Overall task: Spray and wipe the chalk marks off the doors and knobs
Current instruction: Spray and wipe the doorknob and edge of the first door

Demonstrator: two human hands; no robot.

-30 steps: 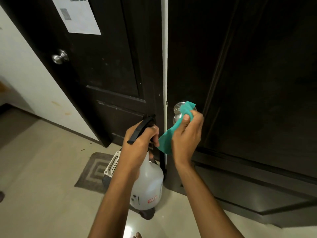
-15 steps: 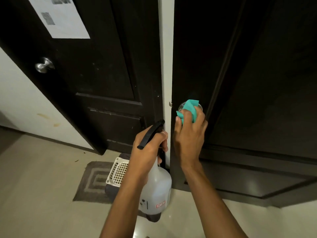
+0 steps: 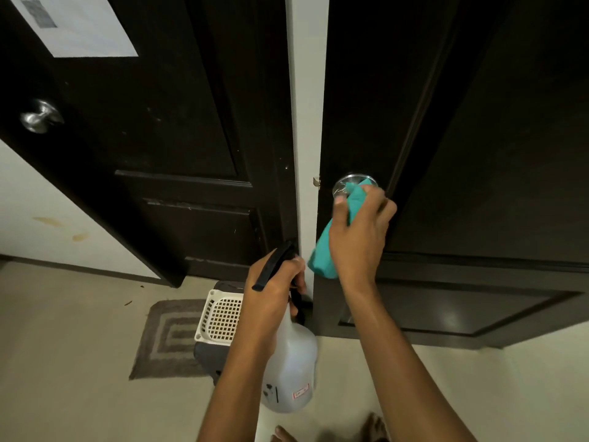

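Observation:
Two dark brown doors stand side by side, the left door (image 3: 165, 122) and the right door (image 3: 478, 138), with a white wall strip between them. My right hand (image 3: 358, 237) presses a teal cloth (image 3: 323, 256) against the right door's metal knob (image 3: 345, 183), covering most of it. My left hand (image 3: 271, 291) grips the black trigger head of a translucent white spray bottle (image 3: 291, 374), held low and pointing at the doors. The left door's silver knob (image 3: 39, 116) is bare.
A white paper sheet (image 3: 79, 23) is stuck on the left door. A white perforated basket (image 3: 220, 317) on a dark bin and a grey mat (image 3: 169, 336) sit on the beige floor below the doors. My toes (image 3: 373, 429) show at the bottom.
My right hand has pushed the cloth up onto the right knob and shifted it across the knob. The view has moved closer to the doors. The spray bottle stays held low.

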